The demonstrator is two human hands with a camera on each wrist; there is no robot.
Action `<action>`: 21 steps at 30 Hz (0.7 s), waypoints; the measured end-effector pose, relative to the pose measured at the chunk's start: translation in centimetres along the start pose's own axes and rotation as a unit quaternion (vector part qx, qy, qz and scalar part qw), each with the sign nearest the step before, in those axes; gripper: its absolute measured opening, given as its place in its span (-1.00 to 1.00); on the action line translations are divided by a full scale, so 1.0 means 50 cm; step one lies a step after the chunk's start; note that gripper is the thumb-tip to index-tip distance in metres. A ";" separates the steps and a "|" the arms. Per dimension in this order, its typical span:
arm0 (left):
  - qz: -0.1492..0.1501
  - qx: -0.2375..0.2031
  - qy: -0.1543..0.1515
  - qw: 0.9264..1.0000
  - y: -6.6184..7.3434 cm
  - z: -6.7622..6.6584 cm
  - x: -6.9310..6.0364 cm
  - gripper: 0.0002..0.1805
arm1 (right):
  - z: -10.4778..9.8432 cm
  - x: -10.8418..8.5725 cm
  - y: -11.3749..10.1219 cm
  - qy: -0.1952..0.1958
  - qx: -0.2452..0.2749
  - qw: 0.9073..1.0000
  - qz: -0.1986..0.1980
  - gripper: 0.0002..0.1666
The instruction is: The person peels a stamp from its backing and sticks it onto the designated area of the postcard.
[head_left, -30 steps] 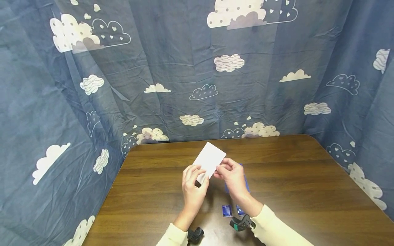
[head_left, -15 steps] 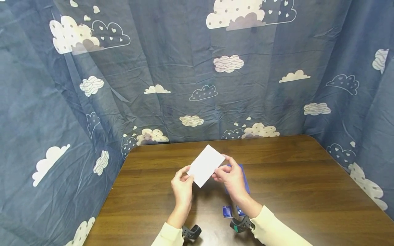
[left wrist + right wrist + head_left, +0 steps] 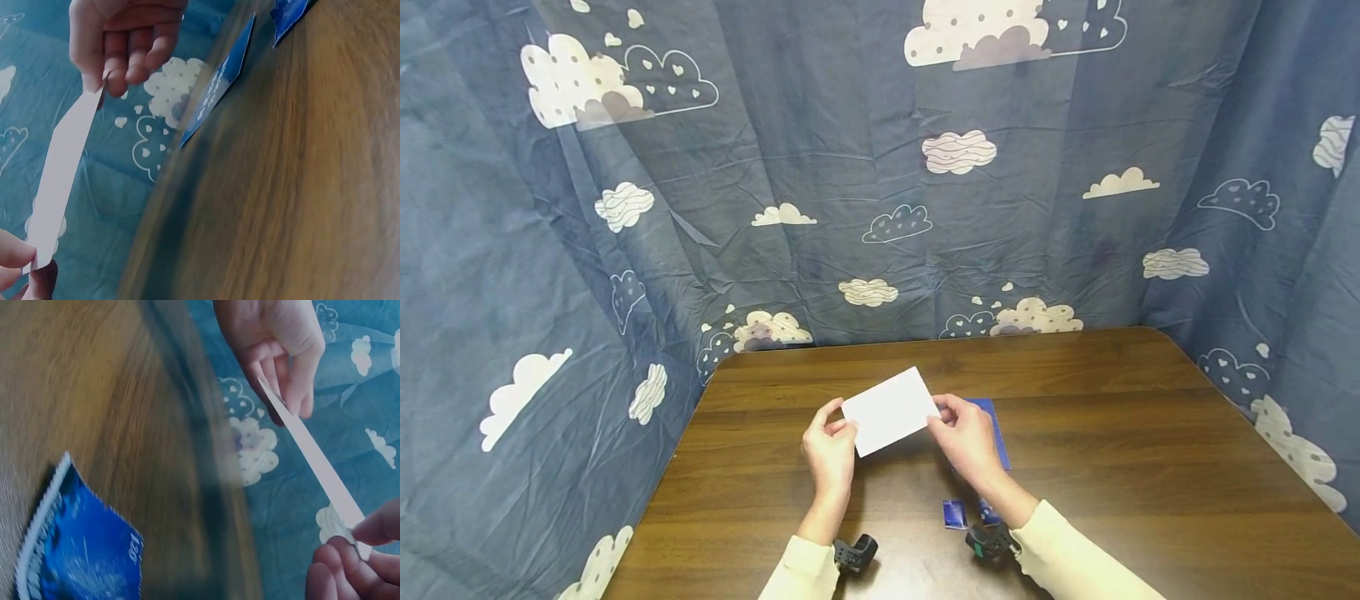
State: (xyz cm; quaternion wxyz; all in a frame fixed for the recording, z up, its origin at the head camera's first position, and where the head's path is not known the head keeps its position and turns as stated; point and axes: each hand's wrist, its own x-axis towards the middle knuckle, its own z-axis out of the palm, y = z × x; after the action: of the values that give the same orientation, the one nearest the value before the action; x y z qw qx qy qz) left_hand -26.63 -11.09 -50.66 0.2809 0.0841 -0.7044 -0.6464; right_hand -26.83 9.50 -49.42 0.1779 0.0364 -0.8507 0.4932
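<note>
A blank white card (image 3: 891, 412) is held up above the table between both hands, its long side slanting up to the right. My left hand (image 3: 831, 450) pinches the card's left end between thumb and fingers. At the other end, my right hand (image 3: 967, 435) pinches the right edge. Both wrist views show the card (image 3: 62, 175) nearly edge-on, looking thin and stiff. Behind my right hand lies a flat blue piece (image 3: 997, 437) with pale print, partly covered by the hand.
Two small blue packets lie near the front: one packet (image 3: 954, 514) in full view, the other packet (image 3: 988, 512) partly behind my right wrist. A packet (image 3: 94, 544) shows a serrated edge. The wooden table (image 3: 1112, 417) ends at a cloud-patterned curtain (image 3: 820, 267).
My left hand has moved left and shifted its grip to the card's left end. The card has turned from steeply tilted to closer to level. My right hand keeps its end.
</note>
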 end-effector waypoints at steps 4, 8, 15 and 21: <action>0.001 0.007 0.017 1.000 -0.004 -0.003 0.007 -0.64 | 0.000 0.004 0.005 -0.011 -0.050 0.999 -0.017 -0.77; 0.004 0.034 0.014 0.999 -0.012 -0.004 0.012 -0.66 | 0.005 0.004 0.010 -0.027 -0.074 0.997 -0.018 -0.71; -0.012 0.110 -0.009 0.994 -0.023 -0.007 0.011 -0.58 | 0.022 0.005 0.014 -0.036 -0.087 0.995 -0.024 -0.46; -0.010 0.122 -0.020 0.992 -0.039 -0.006 0.013 -0.58 | 0.035 0.005 0.012 -0.061 -0.083 0.995 -0.016 -0.52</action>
State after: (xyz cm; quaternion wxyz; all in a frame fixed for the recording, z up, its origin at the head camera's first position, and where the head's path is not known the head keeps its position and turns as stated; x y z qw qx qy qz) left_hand -27.51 -11.97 -52.32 0.2481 0.1123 -0.7826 -0.5598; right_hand -27.67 8.33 -50.62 0.1359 0.0651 -0.8972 0.4151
